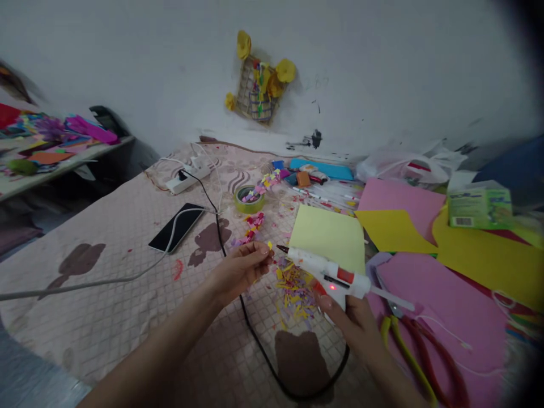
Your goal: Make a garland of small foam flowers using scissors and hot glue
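Observation:
My right hand [340,311] is wrapped around the grip of a white hot glue gun [317,265], its red light on and a glue stick [393,297] poking out of the back. The dark nozzle points left, close to my left fingertips. Between thumb and finger, my left hand [246,263] pinches a small yellow paper piece [269,245]. Below the gun lies a pile of yellow and purple paper strips [297,289]. Strings of pink and red paper bits [254,224] sit just beyond my left hand, by a roll of tape [250,199].
A black phone [177,226] and a white power strip [187,178] lie at left, with cables crossing the tablecloth. Coloured paper sheets [480,255], a pale yellow pad [327,235], scissors [408,340] and a green box [480,207] fill the right. A wall stands behind.

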